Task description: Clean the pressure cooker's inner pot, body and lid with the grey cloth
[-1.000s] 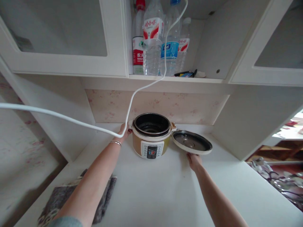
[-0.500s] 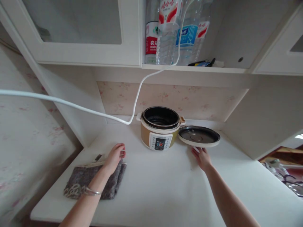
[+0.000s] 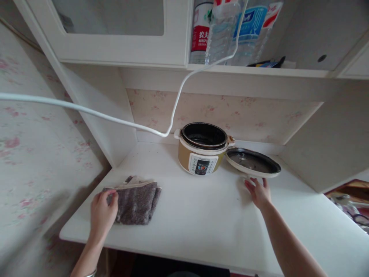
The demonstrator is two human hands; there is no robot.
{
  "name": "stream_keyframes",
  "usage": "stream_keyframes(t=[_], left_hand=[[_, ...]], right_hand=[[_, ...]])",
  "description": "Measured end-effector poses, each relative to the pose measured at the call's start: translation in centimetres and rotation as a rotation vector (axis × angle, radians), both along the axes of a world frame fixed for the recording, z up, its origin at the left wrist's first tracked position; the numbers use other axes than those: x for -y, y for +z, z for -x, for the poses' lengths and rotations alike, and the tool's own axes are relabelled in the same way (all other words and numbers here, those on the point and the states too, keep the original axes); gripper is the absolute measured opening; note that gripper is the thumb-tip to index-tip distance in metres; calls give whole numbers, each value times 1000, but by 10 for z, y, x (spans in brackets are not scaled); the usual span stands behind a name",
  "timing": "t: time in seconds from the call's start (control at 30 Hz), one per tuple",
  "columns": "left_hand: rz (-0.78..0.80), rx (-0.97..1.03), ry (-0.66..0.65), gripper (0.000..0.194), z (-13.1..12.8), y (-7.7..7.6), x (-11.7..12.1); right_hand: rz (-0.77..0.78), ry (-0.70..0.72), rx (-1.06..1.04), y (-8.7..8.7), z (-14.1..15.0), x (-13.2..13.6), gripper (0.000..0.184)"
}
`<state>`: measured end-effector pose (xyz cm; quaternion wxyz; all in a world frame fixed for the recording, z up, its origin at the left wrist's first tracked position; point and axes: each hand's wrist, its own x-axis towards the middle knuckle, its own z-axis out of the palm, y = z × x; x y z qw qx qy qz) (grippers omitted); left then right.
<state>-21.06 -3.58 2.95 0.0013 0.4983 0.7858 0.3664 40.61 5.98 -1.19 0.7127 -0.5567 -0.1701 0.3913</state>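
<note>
My left hand (image 3: 104, 211) is closed at the left end of a folded grey-brown towel (image 3: 137, 204), its thumb and fingers pinching the upper left corner. The towel lies on the white countertop (image 3: 196, 215). At the front rim of an upturned lid (image 3: 253, 163), my right hand (image 3: 261, 192) has its fingers apart, the tips at or just under the edge. Whether they press on the lid cannot be made out. Left of the lid stands a gold and white electric cooker (image 3: 186, 156), uncovered, with a dark inner pot (image 3: 204, 134) inside and a control panel (image 3: 203, 164) facing me.
A white cable (image 3: 115, 119) hangs across the view in front of the cooker. Above, a cabinet shelf (image 3: 259, 70) holds several plastic bottles (image 3: 220, 38). White side panels (image 3: 325, 138) bound the counter, and floral wallpaper (image 3: 17, 154) covers the left wall.
My left hand has moved left and toward me, from above the towel to its left corner; the towel's light fringe no longer shows. My right hand stays by the lid. The view has shifted.
</note>
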Motion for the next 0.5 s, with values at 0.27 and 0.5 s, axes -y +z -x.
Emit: stream_keyframes(t=[0.27, 0.5], left_hand=[[329, -310, -115, 48, -19, -25, -2], [307, -33, -511, 40, -126, -9, -5]], right_hand=[[53, -56, -26, 20, 18, 17, 44], [-30, -157, 296, 27, 97, 57, 26]])
